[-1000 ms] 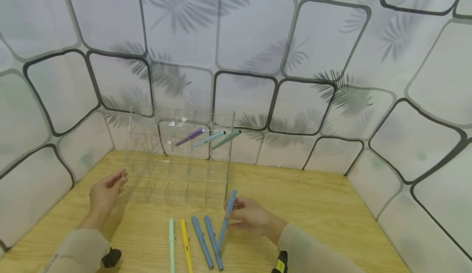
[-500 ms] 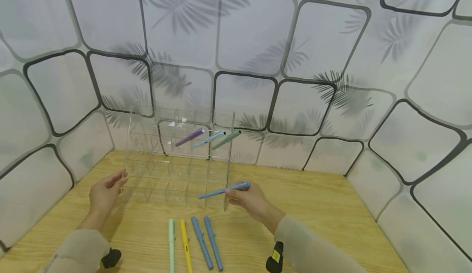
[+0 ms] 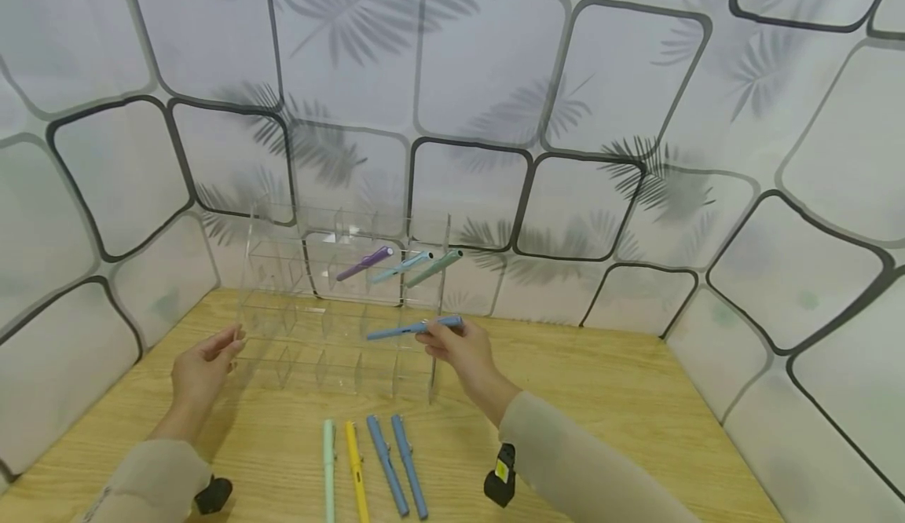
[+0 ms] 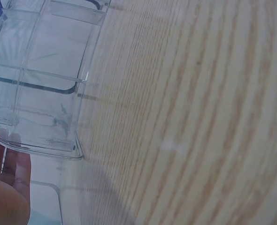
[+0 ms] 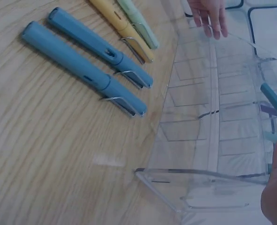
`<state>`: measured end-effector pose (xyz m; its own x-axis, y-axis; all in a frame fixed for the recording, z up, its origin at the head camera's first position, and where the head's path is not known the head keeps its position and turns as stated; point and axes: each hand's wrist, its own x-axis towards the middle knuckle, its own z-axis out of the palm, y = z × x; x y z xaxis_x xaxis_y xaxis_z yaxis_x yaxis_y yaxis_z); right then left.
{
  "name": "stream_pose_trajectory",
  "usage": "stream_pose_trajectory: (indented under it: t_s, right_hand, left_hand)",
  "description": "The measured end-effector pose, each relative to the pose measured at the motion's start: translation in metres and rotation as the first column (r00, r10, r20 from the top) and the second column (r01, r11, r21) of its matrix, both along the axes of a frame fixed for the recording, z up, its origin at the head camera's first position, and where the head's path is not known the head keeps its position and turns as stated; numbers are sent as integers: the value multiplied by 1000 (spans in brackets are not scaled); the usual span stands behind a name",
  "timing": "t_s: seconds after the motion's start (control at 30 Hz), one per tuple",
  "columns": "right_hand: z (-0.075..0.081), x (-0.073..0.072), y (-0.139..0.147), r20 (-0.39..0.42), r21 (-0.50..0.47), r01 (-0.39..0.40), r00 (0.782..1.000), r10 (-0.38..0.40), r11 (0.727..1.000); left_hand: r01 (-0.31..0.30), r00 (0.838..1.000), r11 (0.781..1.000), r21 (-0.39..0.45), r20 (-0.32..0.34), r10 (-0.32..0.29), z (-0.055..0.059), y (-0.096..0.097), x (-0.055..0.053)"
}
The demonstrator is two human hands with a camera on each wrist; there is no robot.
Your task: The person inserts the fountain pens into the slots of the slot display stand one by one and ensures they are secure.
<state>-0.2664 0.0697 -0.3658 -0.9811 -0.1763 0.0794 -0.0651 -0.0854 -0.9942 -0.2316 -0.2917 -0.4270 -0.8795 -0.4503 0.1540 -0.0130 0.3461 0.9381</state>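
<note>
A clear acrylic tiered display rack [image 3: 342, 315] stands on the table. My left hand [image 3: 200, 374] holds its left side edge; in the left wrist view the fingers [image 4: 21, 171] lie against the rack's side panel. Between thumb and fingers, my right hand [image 3: 468, 354] pinches a blue pen [image 3: 392, 332]. That pen is nearly level, in front of the rack's right half, just below the row with pens; whether it touches the rack I cannot tell. A purple pen [image 3: 364, 263], a light blue pen [image 3: 401, 266] and a green pen [image 3: 434, 268] lie tilted on an upper tier.
On the wooden table [image 3: 601, 413], in front of the rack, lie a mint green pen [image 3: 329, 468], a yellow pen [image 3: 357, 468] and two blue pens, one left [image 3: 387, 464] and one right [image 3: 409, 464]. A patterned curtain [image 3: 481, 67] closes off the back and sides.
My right hand has lifted the blue pen from beside the other blue pens up to the rack, turning it from steep to nearly level. The left hand has stayed put.
</note>
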Motion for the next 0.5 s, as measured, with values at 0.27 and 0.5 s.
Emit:
stream_pose_trajectory:
  t_s: [0.27, 0.5]
  right_hand:
    - [12, -5, -28, -103, -4, 58, 993, -58, 998]
    - [18, -10, -49, -132, 29, 78, 989, -73, 997]
  left_hand:
    - [-4, 1000, 1000, 21, -7, 4, 0, 1, -1]
    - [-10, 1000, 998, 58, -6, 11, 1, 2, 0]
